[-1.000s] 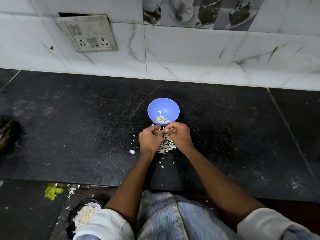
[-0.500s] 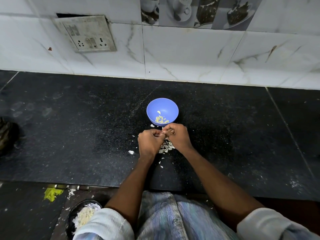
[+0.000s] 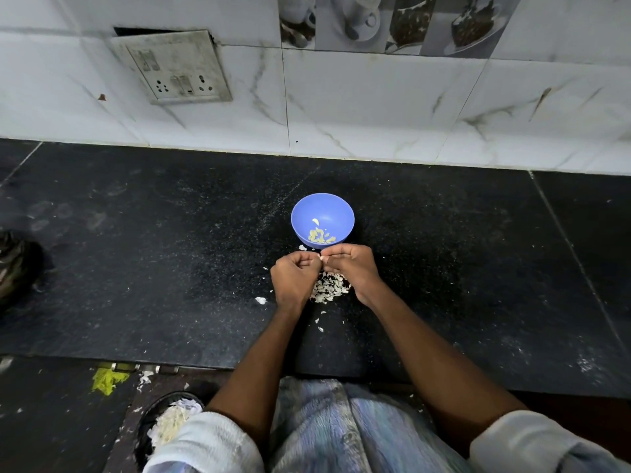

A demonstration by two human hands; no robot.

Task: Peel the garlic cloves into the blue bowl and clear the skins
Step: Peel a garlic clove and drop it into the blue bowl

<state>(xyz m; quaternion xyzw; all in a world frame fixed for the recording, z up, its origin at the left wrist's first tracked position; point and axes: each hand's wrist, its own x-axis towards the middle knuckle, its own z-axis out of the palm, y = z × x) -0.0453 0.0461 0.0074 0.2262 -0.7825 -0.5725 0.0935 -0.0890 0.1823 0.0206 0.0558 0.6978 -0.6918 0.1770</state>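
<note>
Counter (image 3: pixel 136 268) — black speckled stone, running the width of the view, backed by white marbled wall tiles.

Blue bowl (image 3: pixel 322 218) — stands near the middle of the counter, roughly midway between wall edge and front edge. Holds a small heap of pale peeled cloves (image 3: pixel 321 235) at the bottom; most of the bowl is still bare.

Left hand (image 3: pixel 296 279) and right hand (image 3: pixel 351 268) — held together just in front of the bowl, fingers curled, fingertips meeting. Between them a small pale garlic clove (image 3: pixel 321 257) is pinched; how much skin remains on it is too small to tell.

Skins (image 3: pixel 329 287) — a loose pile on the counter directly under and between the hands, with stray flakes scattered toward the front edge and one larger scrap (image 3: pixel 260 300) off to the left of the pile.

Below the front edge, at lower left: a dark round container (image 3: pixel 167 419) with pale scraps in it, partly hidden by a sleeve; contents cannot be told for certain.

Wall: a grimy switch-and-socket plate (image 3: pixel 174 66) at upper left.

Progress, as judged: peeling is under way, a modest batch done. No stock of unpeeled cloves is visible, so the number left is unknown. Clearing the skins is not yet begun — the pile lies on the counter.
</note>
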